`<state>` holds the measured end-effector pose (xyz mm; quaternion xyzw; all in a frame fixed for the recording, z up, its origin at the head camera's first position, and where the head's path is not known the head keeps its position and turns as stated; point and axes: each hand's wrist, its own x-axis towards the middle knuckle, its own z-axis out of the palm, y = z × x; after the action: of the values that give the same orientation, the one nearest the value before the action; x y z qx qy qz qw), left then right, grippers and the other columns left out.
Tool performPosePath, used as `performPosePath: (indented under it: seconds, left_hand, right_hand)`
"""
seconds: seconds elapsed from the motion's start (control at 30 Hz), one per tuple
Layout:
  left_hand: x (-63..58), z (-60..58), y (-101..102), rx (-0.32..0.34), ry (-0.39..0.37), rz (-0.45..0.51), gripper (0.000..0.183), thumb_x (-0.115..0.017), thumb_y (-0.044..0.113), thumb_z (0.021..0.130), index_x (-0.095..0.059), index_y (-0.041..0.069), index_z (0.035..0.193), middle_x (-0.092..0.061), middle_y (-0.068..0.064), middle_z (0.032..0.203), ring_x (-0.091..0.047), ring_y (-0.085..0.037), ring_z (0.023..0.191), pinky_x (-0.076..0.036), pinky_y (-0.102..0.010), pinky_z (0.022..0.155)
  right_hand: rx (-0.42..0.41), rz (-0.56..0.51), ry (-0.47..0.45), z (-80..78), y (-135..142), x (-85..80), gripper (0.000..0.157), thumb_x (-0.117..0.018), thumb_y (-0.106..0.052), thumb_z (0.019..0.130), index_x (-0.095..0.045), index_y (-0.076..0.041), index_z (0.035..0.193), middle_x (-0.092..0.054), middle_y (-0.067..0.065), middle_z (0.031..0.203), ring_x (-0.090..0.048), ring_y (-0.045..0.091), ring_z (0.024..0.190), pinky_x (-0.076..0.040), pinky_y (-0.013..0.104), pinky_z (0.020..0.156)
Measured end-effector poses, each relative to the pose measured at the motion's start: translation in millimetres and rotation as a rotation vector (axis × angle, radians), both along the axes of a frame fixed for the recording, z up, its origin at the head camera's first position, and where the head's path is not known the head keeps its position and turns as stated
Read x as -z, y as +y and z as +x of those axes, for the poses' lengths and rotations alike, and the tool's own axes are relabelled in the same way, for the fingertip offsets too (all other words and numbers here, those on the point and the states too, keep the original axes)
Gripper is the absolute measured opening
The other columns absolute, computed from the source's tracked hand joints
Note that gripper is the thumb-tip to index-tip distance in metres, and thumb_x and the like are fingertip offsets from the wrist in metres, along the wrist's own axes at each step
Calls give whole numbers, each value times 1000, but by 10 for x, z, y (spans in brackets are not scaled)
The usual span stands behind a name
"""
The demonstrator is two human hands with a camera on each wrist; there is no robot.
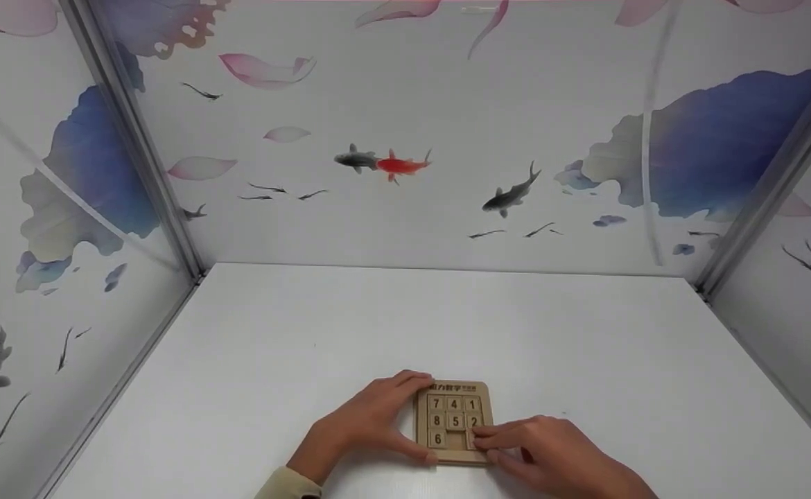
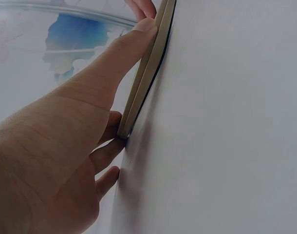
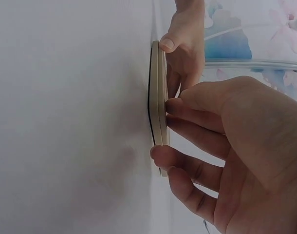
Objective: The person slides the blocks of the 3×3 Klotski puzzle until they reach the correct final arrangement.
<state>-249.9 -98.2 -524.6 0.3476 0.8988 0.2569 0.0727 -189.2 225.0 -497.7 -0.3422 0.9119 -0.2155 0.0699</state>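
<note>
A wooden sliding number puzzle lies flat on the white table. Its top rows read 7 4 1 and 8 5 2; the bottom row has a 6 tile, a gap, and a tile mostly covered by fingers. My left hand holds the frame's left side, thumb at the near corner and fingers at the far corner. From the right, my right hand touches the lower-right tile with bent fingertips. In the right wrist view, other fingertips rest against the puzzle's edge.
The white table stretches away behind and beside the puzzle. Walls printed with fish, petals and blue leaves enclose it on the left, back and right. Metal posts stand at the corners.
</note>
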Motion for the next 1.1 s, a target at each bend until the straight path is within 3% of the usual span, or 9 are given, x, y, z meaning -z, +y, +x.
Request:
performPosePath:
  seconds: [0.37,0.6,0.73,0.83,0.93,1.03,1.1]
  left_hand:
    - [10,-19,13,-1,-3,-1,114,-86,79,74,-44,22,165,-47,12,165,-51,-17,150,-42,-46,129]
    - [-5,-14,10,1,-1,-1,114,-86,79,75,-44,22,165,-48,11,165,-51,-18,149,-42,-46,129]
    - [-2,-14,12,-4,-17,2,115,-84,80,75,-43,22,166,-47,12,165,-51,-18,150,-42,-46,129]
    - [2,-14,12,-7,-19,3,116,-83,82,75,-43,23,166,-47,13,165,-51,-18,150,-42,-46,129]
    - [2,-14,8,-1,-10,5,114,-83,81,75,-44,24,165,-48,13,164,-51,-17,149,-43,-46,129]
    - [-4,-8,-1,11,3,9,113,-83,80,76,-44,22,165,-48,12,164,-52,-16,149,-44,-45,128]
    - [-5,-6,-3,19,12,11,113,-83,80,77,-44,21,165,-48,11,164,-52,-15,148,-44,-44,128]
  right_hand:
    - [-4,-21,41,7,-15,12,26,-67,-41,108,-80,-33,129,-76,-11,134,-76,7,114,-64,30,78]
    - [12,-55,-17,11,-69,13,30,-66,-42,109,-81,-27,130,-77,-7,133,-65,-7,84,-55,20,67]
    - [2,-71,-30,37,-111,18,31,-66,-40,109,-80,-25,133,-77,-7,135,-61,-8,81,-55,18,67]
    - [-24,-74,-42,65,-150,33,34,-65,-39,110,-75,-25,139,-73,-6,142,-63,-6,87,-57,18,71]
    - [-55,-60,-40,98,-185,55,40,-63,-39,111,-68,-28,149,-67,-6,151,-70,1,111,-63,25,85]
    - [-80,-50,-35,127,-218,78,46,-61,-41,112,-59,-31,156,-61,-8,158,-66,13,135,-64,36,100]
    - [-96,-51,-16,142,-241,93,47,-60,-42,112,-57,-31,158,-60,-9,159,-63,18,141,-63,41,105]
